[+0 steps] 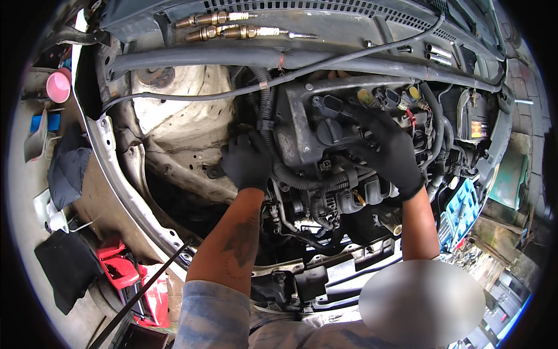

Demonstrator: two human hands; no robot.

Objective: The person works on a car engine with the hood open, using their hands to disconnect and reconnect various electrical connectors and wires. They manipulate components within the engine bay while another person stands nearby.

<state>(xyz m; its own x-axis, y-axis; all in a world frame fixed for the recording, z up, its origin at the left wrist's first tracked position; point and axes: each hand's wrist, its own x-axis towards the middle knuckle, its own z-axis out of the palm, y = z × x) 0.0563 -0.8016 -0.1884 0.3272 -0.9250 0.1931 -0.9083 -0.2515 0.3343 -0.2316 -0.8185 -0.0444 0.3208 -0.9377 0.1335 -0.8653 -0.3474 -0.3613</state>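
I wear black gloves. My left hand [244,160] is at the left end of the engine, beside a corrugated hose [267,128], its fingers curled on something I cannot make out. My right hand [386,154] lies over the black engine cover [295,119], fingers apart and reaching up toward the ignition coils [331,106], just right of the oil cap [329,132]; I see nothing held in it. Above the engine, several spark plugs [244,32] lie on the cowl panel. Metal sockets [437,55] rest at its right.
A long cable [308,67] crosses above the engine. The battery [472,116] sits at right, a blue tool case [462,212] below it. A thin dark rod [145,288] slants at lower left. A pink cup [58,87] and red object [148,294] are outside the left fender.
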